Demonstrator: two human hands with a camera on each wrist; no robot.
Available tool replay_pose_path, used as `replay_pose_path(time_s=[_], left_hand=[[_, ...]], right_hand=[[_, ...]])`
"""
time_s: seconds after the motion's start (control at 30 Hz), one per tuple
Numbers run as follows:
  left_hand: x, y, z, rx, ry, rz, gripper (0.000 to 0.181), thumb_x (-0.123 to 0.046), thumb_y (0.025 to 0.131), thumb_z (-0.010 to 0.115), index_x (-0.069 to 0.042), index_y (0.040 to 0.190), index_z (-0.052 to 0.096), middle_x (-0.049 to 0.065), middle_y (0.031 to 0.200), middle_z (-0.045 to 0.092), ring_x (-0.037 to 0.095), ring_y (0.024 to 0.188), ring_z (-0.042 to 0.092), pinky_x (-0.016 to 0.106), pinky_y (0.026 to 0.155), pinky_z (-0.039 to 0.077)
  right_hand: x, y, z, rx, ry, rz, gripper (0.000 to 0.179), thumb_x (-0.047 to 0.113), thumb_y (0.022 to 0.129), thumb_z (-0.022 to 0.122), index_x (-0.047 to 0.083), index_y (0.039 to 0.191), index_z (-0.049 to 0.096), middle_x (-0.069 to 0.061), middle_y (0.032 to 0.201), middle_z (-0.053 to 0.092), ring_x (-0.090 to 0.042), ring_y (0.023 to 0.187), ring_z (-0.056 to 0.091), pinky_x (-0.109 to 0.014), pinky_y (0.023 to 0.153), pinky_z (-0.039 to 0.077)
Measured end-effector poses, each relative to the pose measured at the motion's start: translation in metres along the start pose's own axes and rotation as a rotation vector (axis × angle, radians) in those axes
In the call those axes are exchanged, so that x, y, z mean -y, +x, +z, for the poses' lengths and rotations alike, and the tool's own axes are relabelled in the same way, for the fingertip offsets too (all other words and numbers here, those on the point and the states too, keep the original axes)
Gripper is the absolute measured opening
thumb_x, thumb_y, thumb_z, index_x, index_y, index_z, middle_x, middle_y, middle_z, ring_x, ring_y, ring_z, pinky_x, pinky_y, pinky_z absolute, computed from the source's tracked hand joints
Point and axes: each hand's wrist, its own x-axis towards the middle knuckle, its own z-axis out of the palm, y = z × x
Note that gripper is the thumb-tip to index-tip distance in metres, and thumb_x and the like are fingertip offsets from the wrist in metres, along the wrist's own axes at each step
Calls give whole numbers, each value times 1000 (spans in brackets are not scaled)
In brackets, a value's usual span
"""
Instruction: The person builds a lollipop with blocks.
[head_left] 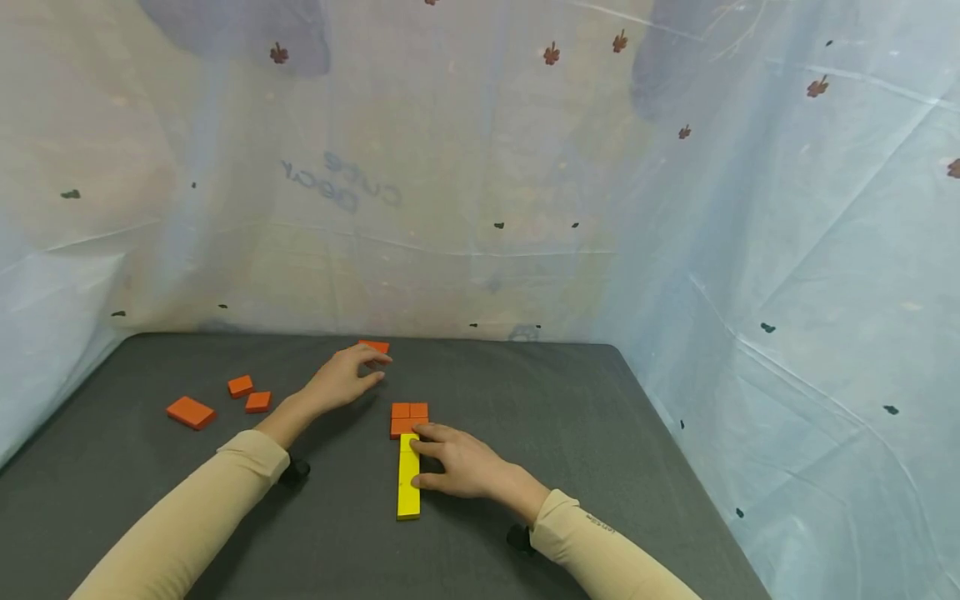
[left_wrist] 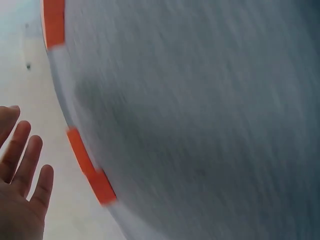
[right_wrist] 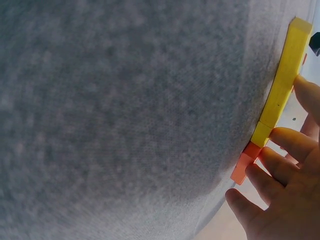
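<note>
My left hand [head_left: 341,382] reaches over the far part of the table, its fingers loosely bent with nothing between them. Just beyond its fingertips lies an orange block [head_left: 377,346] near the far edge, partly covered by the hand. My right hand [head_left: 467,463] rests against a column of blocks at the middle. Its thumb touches the side of a long yellow block [head_left: 408,487]; other fingertips touch a small yellow block [right_wrist: 261,134] at that block's far end and the orange blocks [head_left: 409,411] beyond it. These orange blocks sit flush together, partly covered by the fingers.
Off to the left lie a larger orange block [head_left: 191,412] and two small orange blocks, one [head_left: 241,386] behind the other [head_left: 258,402]. The dark grey table [head_left: 570,433] meets a pale printed curtain [head_left: 450,167] at its back and right sides.
</note>
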Motion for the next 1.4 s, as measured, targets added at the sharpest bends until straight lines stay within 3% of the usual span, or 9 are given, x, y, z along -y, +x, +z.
replay_pose_path(time_s=[0.27,0.47,0.7,0.87,1.2,1.4], left_hand=[[36,-7,-26,-28,71,-56,36,-16,91,66,-9,127,62,16,136,52,39,120,51,58,93,44],[52,-10,-34,73,90,-70,46,-13,93,62,-2,136,52,21,147,40,45,133,36,63,103,33],[54,-12,-36,187,154,-64,52,-10,93,62,-1,142,46,25,151,32,49,134,31,64,103,32],[52,-14,-37,223,166,-83,53,-8,94,60,-3,144,43,26,152,29,50,135,28,65,103,31],[53,-15,-32,163,185,-103,50,-25,92,66,-5,136,54,25,139,43,46,125,42,62,99,37],[48,-16,-28,130,138,-69,48,-29,90,68,-4,130,58,22,134,45,42,122,46,59,97,40]], right_hand=[[-1,-1,0,4,6,2,62,52,94,54,19,146,43,0,156,30,-18,143,31,-37,113,34],[-1,0,0,-8,-1,-8,63,52,94,54,18,145,44,0,156,30,-18,143,31,-37,113,34],[0,0,0,-11,-4,-8,62,52,93,54,18,145,45,-1,156,30,-18,142,31,-37,112,34],[1,0,-1,-9,-4,-13,62,52,93,55,18,144,45,-1,156,31,-18,142,32,-36,112,35],[1,0,-1,-10,8,-26,62,50,94,55,16,144,45,-3,156,31,-19,142,32,-36,112,35],[0,0,0,1,18,-20,62,50,94,55,16,145,44,-3,156,30,-19,142,32,-36,112,35]])
